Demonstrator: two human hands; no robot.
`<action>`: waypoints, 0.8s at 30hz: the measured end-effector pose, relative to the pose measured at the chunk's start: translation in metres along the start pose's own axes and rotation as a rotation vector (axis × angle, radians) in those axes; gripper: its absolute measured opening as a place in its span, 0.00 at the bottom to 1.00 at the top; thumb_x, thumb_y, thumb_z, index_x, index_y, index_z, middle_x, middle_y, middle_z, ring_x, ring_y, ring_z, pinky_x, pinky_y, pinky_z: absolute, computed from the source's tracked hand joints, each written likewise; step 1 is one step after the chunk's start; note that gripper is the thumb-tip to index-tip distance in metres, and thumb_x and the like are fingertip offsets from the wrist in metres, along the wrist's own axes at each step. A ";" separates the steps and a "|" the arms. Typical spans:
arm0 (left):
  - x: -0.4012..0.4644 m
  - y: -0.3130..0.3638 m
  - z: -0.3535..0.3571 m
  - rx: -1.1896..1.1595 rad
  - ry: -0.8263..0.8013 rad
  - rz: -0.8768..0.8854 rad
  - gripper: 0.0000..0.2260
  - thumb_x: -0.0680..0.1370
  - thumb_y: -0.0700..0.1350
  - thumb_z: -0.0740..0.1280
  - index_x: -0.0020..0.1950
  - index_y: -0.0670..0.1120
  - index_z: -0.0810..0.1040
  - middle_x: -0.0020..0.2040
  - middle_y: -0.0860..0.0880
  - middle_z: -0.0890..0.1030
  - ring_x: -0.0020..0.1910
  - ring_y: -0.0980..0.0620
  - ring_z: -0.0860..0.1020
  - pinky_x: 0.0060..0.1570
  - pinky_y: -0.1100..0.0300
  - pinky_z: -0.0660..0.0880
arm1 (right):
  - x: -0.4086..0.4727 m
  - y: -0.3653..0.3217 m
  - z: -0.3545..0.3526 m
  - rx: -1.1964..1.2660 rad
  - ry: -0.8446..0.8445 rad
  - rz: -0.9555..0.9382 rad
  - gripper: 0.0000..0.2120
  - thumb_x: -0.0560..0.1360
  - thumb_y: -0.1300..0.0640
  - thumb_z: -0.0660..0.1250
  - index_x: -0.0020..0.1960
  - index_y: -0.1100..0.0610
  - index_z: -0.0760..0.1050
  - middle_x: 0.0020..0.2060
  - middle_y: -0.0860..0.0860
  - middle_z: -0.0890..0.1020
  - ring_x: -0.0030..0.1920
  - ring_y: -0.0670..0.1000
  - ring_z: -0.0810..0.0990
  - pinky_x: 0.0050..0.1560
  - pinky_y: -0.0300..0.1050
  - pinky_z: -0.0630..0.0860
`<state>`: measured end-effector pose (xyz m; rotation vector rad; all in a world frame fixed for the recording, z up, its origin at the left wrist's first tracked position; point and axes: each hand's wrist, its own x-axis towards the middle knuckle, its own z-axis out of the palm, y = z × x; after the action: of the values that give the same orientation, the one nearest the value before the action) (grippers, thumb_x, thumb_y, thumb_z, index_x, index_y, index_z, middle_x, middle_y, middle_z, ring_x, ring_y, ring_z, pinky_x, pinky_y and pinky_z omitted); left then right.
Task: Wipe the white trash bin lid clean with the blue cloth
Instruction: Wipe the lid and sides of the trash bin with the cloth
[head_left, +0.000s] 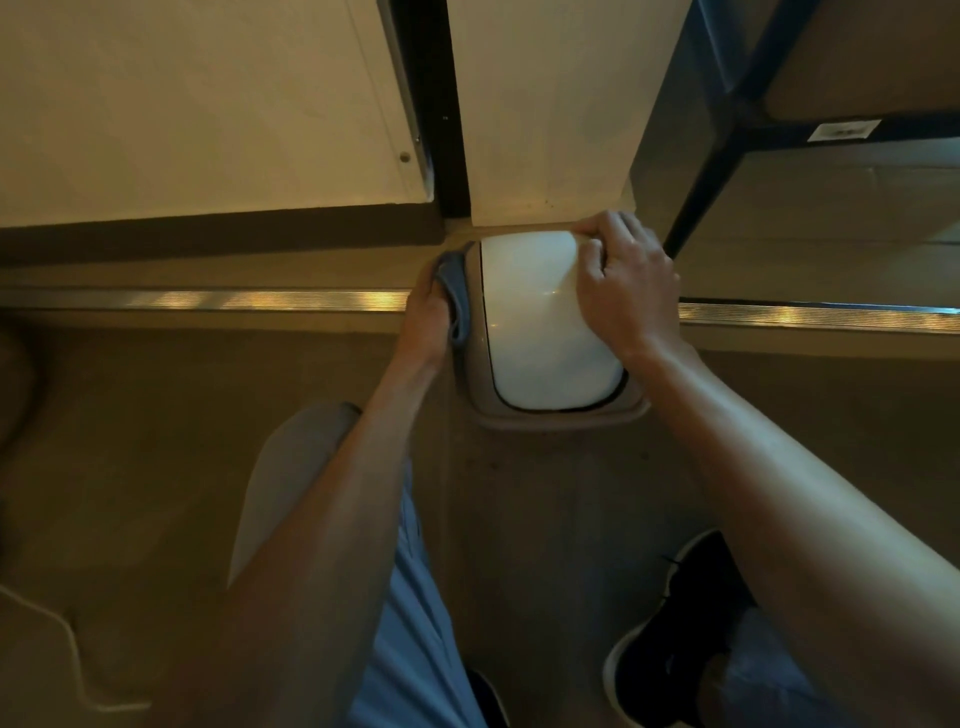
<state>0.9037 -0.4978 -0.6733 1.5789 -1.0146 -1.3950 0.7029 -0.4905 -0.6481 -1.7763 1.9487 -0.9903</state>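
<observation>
While the left hand (423, 312) pinches the blue cloth (453, 291) against the left rim of the bin, its fingers are curled round the bunched fabric. The cloth touches the rim's outer left edge, not the white flap. The white trash bin lid (535, 322) lies just right of the cloth, on the floor (130, 415) against the wall (545, 104), long axis running away from the person. The right hand (621, 291) grips the lid's far right corner, fingers curled over the edge, steadying. Left hand is nearer the unwiped flap; the next stroke likely goes rightward across it.
</observation>
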 end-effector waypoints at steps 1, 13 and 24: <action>0.001 0.001 0.001 -0.004 0.005 0.003 0.17 0.88 0.41 0.53 0.75 0.40 0.69 0.62 0.41 0.80 0.57 0.47 0.80 0.45 0.68 0.79 | 0.000 0.000 0.001 -0.002 0.006 0.010 0.14 0.82 0.51 0.55 0.59 0.53 0.78 0.58 0.47 0.80 0.59 0.49 0.76 0.50 0.43 0.66; -0.054 -0.032 -0.010 0.223 0.079 0.112 0.12 0.85 0.40 0.64 0.67 0.51 0.77 0.66 0.48 0.76 0.67 0.50 0.75 0.67 0.57 0.72 | 0.003 0.005 0.000 0.016 -0.006 -0.016 0.15 0.81 0.51 0.55 0.58 0.52 0.78 0.56 0.46 0.80 0.54 0.42 0.72 0.45 0.29 0.62; -0.047 -0.020 -0.015 0.357 0.064 0.262 0.12 0.84 0.38 0.63 0.65 0.46 0.81 0.60 0.50 0.81 0.60 0.59 0.78 0.62 0.62 0.73 | 0.001 -0.003 0.000 -0.002 -0.010 0.018 0.13 0.83 0.52 0.56 0.57 0.54 0.77 0.56 0.49 0.79 0.57 0.50 0.77 0.51 0.47 0.71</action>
<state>0.9160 -0.4462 -0.6727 1.6551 -1.4343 -1.0189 0.7049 -0.4915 -0.6452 -1.7581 1.9570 -0.9722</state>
